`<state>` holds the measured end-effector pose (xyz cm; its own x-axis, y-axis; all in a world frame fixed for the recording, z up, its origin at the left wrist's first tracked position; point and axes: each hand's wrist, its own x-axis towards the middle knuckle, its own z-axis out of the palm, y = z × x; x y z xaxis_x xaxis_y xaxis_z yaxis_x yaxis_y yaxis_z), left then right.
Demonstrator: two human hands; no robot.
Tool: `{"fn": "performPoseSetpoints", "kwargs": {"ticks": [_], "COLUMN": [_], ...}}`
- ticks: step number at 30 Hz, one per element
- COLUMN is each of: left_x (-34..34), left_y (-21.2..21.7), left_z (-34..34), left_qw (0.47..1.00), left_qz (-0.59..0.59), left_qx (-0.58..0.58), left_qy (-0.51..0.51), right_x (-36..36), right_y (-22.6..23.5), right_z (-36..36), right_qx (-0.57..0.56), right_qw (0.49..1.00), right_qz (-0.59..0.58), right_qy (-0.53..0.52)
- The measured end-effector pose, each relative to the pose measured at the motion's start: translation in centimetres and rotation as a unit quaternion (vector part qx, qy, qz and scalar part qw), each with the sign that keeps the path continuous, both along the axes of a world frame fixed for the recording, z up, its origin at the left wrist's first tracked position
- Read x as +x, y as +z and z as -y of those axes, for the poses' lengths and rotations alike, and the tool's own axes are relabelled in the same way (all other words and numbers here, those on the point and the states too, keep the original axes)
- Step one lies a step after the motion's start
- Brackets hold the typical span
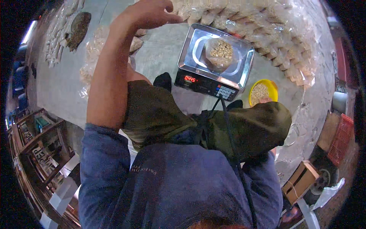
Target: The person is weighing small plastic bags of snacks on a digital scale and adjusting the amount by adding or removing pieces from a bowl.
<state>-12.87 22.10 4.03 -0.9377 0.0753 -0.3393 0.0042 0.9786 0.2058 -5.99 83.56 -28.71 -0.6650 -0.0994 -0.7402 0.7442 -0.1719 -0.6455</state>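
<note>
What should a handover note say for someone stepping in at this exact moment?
Left hand: raised above the floor, fingers loosely curled, holding nothing, reaching toward the heap of filled clear bags.
Right hand: out of view behind the right knee.
Digital scale: on the floor in front of the knees, display lit, with one clear bag of pale beans standing open on its steel pan.
Yellow bowl of the same beans sits right of the scale.
More bags lie to the left.
Done: one bag is on the scale.
Left: that bag is neither closed nor moved to a pile.
</note>
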Motion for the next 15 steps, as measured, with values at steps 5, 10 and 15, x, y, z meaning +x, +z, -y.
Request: {"fn": "performPoseSetpoints", "kwargs": {"ticks": [5,10,15], "left_x": [0.1,-0.6,-0.4], "left_y": [1.0,-1.8,-2.0], "left_z": [-0.3,1.2,1.2], "left_qw": [1.0,0.997,0.997], "left_qz": [0.026,-0.059,-0.059], "left_qx": [0.012,0.031,0.022], "left_qy": [0.002,-0.037,-0.039], "right_x": [-6.1,-12.2,-14.1], "right_y": [11.3,25.4,28.4], "right_z": [3.8,16.9,28.7], "right_qx": [-0.023,0.182,0.313], "right_qw": [0.964,0.908,0.686], "right_qz": [-0.147,-0.229,-0.402], "right_qy": [0.219,0.301,0.52]}}
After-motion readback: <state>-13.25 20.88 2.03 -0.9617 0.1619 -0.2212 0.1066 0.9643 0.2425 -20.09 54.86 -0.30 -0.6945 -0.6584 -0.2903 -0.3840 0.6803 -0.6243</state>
